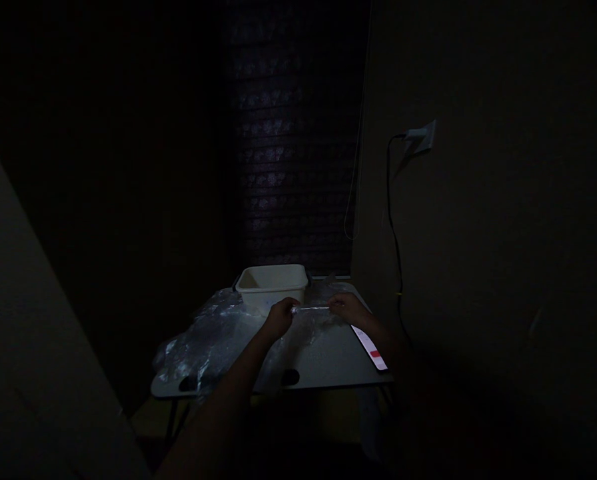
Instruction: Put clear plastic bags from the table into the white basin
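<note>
The room is very dark. My left hand [280,318] is closed on one end of a thin strip of clear plastic [312,307], just in front of a white basin. Closed on the other end is my right hand [347,308], so the strip lies stretched level between them. Below it, thin clear plastic hangs toward the table. The white basin [272,291] stands at the back of the small table, and its inside is dim. More crumpled clear plastic [198,343] covers the table's left side.
The small folding table [328,363] has a dark oval hole at its front edge. A lit phone [371,348] lies at its right. A black cord [392,220] hangs from a wall socket [427,137]. Behind is a dark blind [273,153].
</note>
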{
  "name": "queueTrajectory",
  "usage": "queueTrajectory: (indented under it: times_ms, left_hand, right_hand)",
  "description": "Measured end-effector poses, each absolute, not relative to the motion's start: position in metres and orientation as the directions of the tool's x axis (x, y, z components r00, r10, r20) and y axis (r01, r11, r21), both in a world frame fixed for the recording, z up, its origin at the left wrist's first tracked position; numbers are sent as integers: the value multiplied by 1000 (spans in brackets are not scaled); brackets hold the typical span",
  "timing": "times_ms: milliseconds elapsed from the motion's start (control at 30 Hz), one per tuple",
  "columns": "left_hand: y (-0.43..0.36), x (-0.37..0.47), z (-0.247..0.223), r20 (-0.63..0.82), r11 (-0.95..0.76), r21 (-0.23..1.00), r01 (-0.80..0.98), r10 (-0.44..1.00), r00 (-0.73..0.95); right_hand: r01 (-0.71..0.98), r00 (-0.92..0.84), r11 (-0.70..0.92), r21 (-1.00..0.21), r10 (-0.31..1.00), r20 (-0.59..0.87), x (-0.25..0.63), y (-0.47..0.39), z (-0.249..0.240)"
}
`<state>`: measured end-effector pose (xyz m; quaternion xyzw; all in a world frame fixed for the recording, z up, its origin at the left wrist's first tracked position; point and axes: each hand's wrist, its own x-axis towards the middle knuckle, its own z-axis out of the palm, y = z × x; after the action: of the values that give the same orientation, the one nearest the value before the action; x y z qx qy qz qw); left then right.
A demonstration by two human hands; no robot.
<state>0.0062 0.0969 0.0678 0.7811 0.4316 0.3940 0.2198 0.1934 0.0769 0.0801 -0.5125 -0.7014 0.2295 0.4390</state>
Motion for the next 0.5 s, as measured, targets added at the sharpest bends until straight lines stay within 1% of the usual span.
queueTrajectory:
  times_ms: [67, 133, 300, 367, 500]
  left_hand:
    - [96, 7, 68, 442, -546, 665, 510, 838, 320]
    - [96, 8, 69, 443, -546, 667, 508, 838, 320]
    - [93, 13, 73, 401, -509, 722, 468, 860, 315]
    - [91, 15, 73, 425, -531, 704, 471, 847, 321]
    - [89, 14, 75, 449, -548, 632, 548, 835, 318]
  right_hand:
    - [482, -49, 392, -783, 905, 423, 191, 75, 85]
    - [452, -36, 401, -797, 900, 433, 189, 73, 87]
    - [408, -184, 401, -820, 916, 356, 187, 73, 77]
    - [409, -184, 399, -821, 917, 354, 187, 74, 75]
    - [410, -95, 409, -816, 908, 408, 188, 76, 80]
